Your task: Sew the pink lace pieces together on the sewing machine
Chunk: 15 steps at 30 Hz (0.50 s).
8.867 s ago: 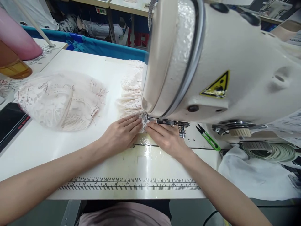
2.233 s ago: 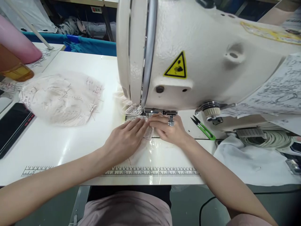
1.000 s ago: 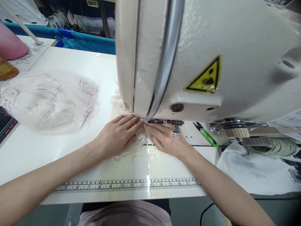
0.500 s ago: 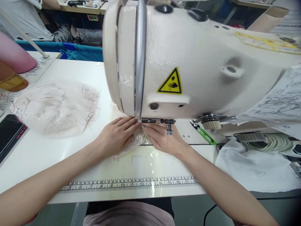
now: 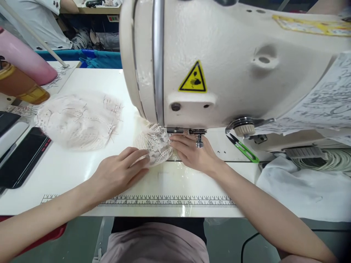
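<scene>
A piece of white lace fabric (image 5: pixel 157 148) lies bunched under the head of a sewing machine (image 5: pixel 219 65), beside its needle area. My left hand (image 5: pixel 120 170) is at the lace's near left edge, its curled fingers closed on that edge. To the right of the lace, my right hand (image 5: pixel 193 151) grips its edge with the fingers held together, close to the metal guide attachment (image 5: pixel 186 131). The machine partly covers the right fingertips and the lace's far side.
Another pale lace piece (image 5: pixel 79 122) with loose threads lies left. Behind it stand a pink bottle (image 5: pixel 30 58) and an amber cup (image 5: pixel 24 84); a black phone (image 5: pixel 24 157) is nearer. Green thread snips (image 5: pixel 242 148) and white cloth (image 5: pixel 298 193) are right. A ruler strip (image 5: pixel 164 201) runs along the front edge.
My left hand has moved left and toward me from beside the needle area, uncovering more of the lace. My right hand stays by the guide. The view has shifted slightly.
</scene>
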Tool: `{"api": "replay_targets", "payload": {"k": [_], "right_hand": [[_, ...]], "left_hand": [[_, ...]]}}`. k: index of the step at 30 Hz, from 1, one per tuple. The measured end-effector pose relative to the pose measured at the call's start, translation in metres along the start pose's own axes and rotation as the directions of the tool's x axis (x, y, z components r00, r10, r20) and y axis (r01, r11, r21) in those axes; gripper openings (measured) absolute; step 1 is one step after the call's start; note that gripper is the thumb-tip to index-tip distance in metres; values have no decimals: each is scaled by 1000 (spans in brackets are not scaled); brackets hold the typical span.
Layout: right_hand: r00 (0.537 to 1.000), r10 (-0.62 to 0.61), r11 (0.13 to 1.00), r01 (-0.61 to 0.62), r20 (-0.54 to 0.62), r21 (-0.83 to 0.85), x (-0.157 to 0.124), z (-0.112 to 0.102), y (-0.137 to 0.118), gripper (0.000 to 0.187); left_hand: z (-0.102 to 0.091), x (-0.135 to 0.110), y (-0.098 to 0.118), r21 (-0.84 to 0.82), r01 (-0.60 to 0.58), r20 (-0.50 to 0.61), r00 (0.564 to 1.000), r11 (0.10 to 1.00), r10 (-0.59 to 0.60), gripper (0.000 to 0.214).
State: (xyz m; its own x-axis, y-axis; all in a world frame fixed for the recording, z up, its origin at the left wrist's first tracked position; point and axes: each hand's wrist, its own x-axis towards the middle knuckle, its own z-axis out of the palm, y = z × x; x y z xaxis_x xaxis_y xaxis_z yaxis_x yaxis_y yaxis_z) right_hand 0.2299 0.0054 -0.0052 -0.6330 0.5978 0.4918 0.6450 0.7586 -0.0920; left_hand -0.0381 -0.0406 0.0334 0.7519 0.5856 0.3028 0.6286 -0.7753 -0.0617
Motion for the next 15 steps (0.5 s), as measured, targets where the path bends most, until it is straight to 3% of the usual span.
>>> {"api": "replay_targets", "payload": {"k": [3,5,9,12,15], "right_hand": [[1000,-6,998,5,12,69,0,2,0,32],[1000,-3,991,0,24,131,1,4,-1,29],[1000,-19,980,16,12,199,3,7,-1,21],[1000,-25,980,25,0,199,4,5,-1,21],[1000,-13,989,14,-5,147,3,3,-1,21]], "left_hand": [[-7,-2,4,-174,199,57,980,964,-192,15],[-12,7,2,-188,229,68,973,955,-220,19],[-12,35,-12,-68,70,35,997,995,-68,21],[2,53,-20,-33,-89,45,995,995,90,16],[20,61,-21,59,-163,-29,986,985,165,25]]}}
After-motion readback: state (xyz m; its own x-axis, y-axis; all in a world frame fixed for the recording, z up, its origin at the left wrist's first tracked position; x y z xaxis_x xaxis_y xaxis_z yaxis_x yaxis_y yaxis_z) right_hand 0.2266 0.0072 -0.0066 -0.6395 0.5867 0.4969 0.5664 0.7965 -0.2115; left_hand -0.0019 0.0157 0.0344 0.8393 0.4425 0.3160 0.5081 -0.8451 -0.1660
